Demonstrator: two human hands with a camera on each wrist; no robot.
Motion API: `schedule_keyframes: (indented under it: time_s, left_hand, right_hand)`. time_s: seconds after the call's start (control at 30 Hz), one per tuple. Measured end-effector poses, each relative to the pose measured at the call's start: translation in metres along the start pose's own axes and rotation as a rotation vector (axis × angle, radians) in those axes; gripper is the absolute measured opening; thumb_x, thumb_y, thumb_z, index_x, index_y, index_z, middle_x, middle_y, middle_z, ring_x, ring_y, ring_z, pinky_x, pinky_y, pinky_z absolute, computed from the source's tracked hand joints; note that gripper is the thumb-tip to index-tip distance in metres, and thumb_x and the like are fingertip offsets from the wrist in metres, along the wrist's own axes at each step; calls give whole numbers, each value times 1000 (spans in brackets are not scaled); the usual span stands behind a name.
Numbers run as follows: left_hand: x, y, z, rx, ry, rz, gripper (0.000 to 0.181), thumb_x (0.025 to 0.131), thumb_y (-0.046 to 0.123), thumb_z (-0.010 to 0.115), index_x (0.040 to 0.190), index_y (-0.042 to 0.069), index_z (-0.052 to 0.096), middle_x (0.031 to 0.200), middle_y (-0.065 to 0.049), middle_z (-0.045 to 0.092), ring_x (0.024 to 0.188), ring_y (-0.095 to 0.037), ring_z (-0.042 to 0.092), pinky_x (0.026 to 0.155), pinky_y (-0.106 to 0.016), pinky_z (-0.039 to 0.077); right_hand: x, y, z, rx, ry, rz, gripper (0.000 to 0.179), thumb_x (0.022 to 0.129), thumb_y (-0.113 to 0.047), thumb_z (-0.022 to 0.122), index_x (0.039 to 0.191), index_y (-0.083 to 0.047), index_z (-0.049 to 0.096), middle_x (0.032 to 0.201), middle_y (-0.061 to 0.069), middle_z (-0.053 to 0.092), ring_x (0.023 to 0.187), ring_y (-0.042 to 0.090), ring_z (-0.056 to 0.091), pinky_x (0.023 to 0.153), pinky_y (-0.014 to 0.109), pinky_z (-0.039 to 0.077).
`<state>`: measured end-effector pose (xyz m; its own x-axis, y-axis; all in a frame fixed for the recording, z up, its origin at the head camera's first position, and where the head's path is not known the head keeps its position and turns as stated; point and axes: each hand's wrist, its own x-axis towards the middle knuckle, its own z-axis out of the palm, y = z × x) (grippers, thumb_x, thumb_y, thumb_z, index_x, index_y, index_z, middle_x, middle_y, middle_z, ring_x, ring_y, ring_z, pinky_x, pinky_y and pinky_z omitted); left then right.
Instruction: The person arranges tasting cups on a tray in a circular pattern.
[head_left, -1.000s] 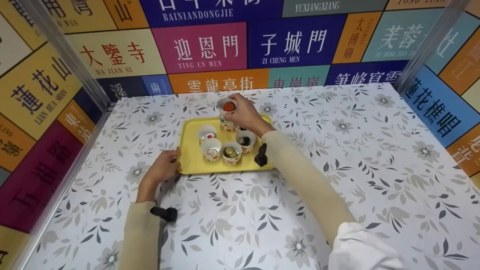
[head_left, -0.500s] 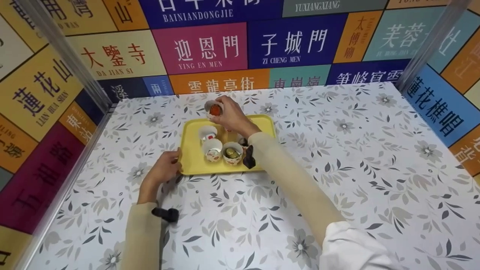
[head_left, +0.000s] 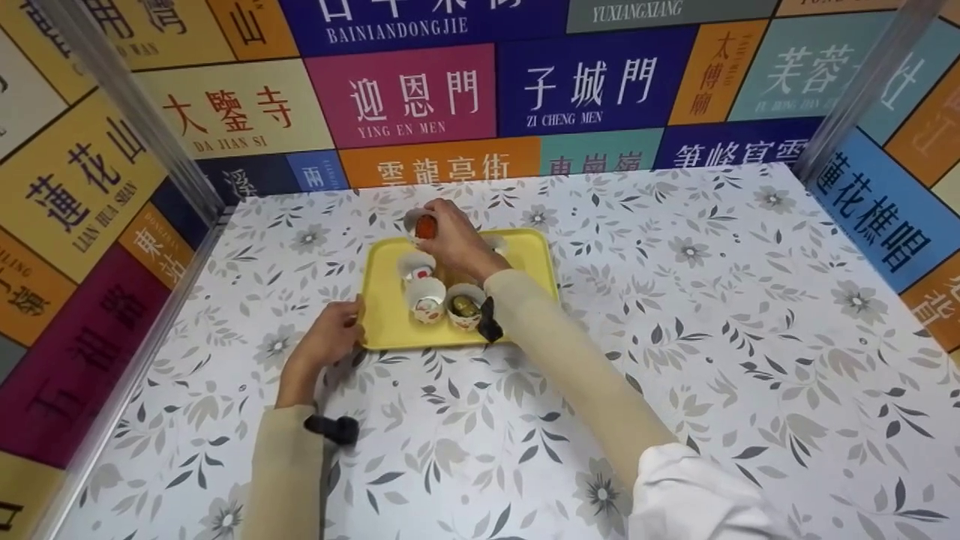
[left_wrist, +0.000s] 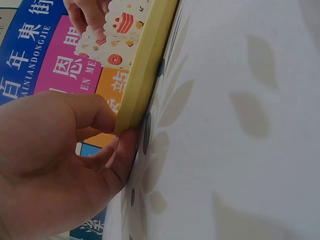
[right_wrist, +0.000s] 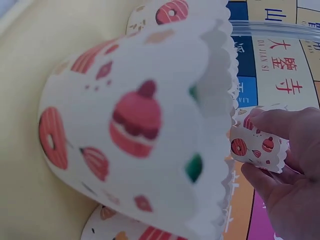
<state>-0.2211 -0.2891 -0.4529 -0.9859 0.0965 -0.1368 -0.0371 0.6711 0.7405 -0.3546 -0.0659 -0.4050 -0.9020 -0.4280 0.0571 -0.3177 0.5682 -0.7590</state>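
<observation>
My left hand (head_left: 328,334) pinches the left edge of a yellow tray (head_left: 382,326) between thumb and fingers. Above the tray's far edge, my right hand (head_left: 459,244) grips a printed paper baking cup (right_wrist: 255,147) with a red-orange item (head_left: 426,226) inside. Other paper cups stand on the tray: one with a small red-and-white item (head_left: 422,273), one with a whitish, shiny item (head_left: 427,304) and one with a gold-green item (head_left: 465,306). Part of another cup (head_left: 496,244) shows beyond my right wrist. The right hand and sleeve hide the remaining cups in the head view.
The tray lies on a table (head_left: 720,360) covered in a floral print. Behind it rises a wall of coloured name panels (head_left: 420,97). Clear upright strips (head_left: 862,90) stand at the back corners. In the right wrist view a large cup (right_wrist: 135,117) fills the foreground.
My right hand has carried its cup leftward from above a cup near the tray's far middle, and slightly lower. The left hand stays on the tray's edge, and the tray has barely shifted.
</observation>
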Motion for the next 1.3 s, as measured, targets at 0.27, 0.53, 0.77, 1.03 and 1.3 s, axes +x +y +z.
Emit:
schedule_keyframes:
  time_s: [0.27,0.53,0.77,1.03,1.3]
  left_hand:
    - [-3,1,1,-68,3,79,45,94,-10,42,136,-7,55,111,-30,64,58,-11,48,51,-23,40]
    - [0,0,0,-41,0,76,38,95,-7,43,129,-4,59,100,-24,64,58,-12,49,53,-25,41]
    - [1,1,0,-27,0,62,43,95,-7,43,136,-4,56,105,-24,65,61,-13,51,55,-24,43]
    - [1,2,1,-29,11,71,34,96,-6,44,126,-5,61,93,-21,64,59,-13,50,54,-24,41]
    - [-1,1,0,-10,15,54,41,100,-4,42,139,-5,54,104,-25,66,57,-11,49,53,-24,41]
  right_hand:
    - [-2,3,4,-80,16,-24,60,93,-24,71,145,-10,43,145,8,47,127,21,51,103,34,49]
    - [1,6,10,-157,36,-9,62,91,-28,73,144,-9,45,140,12,52,127,27,49,102,38,49]
    - [3,7,13,-251,22,10,54,92,-29,69,138,-7,51,134,11,56,123,28,50,103,40,45]
    - [4,6,14,-302,32,20,51,91,-30,68,134,-6,54,129,12,58,122,29,49,105,40,43]
    - [-1,10,9,-189,8,14,57,96,-36,63,142,-4,48,140,13,52,132,29,44,111,42,38]
